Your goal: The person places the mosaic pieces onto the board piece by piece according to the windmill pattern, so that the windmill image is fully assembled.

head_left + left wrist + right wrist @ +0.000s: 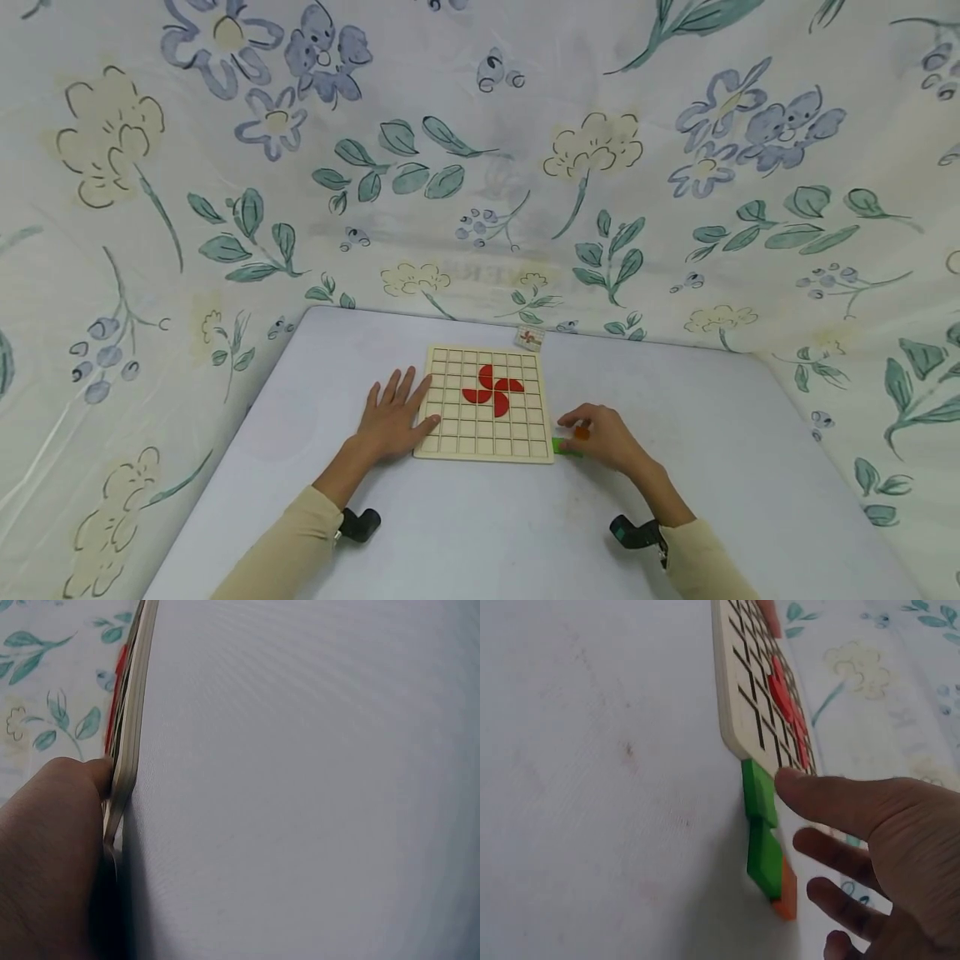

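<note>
Resting flat, fingers spread, left hand (392, 419) presses the grid board's (486, 403) left edge on the table (750, 467). Right hand (604, 436), fingers loosely curled and holding nothing, hovers over green blocks (759, 825) and an orange block (785, 889) just beside the board's right corner.

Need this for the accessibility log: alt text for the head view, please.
A person's left hand rests flat on the left edge of a pale wooden grid board bearing a red pinwheel of pieces, while the right hand reaches over small green blocks and an orange block on a white table.
</note>
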The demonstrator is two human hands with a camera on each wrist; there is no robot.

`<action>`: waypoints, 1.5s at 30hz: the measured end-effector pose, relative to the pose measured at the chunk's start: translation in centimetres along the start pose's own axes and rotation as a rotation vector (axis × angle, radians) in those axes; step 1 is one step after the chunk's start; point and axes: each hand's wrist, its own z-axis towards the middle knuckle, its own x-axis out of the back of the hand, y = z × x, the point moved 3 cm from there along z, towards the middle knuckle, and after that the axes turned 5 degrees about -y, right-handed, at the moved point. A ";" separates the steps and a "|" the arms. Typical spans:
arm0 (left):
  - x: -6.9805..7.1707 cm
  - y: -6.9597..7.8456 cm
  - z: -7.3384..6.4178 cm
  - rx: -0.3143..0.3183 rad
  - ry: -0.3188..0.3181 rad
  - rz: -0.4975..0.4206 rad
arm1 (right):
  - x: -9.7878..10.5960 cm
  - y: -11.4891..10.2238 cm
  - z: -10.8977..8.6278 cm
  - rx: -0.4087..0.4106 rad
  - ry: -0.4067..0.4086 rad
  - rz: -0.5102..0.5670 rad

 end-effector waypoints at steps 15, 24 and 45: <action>0.3 0.2 -0.2 -0.005 0.005 -0.002 | -0.3 0.0 -0.8 0.164 0.021 -0.213; 0.3 0.1 -0.2 -0.005 0.015 -0.008 | -0.4 -0.3 -0.5 0.262 0.062 -0.307; 0.4 0.2 -0.2 -0.009 0.006 -0.005 | -1.0 -3.4 1.2 0.425 0.136 -0.203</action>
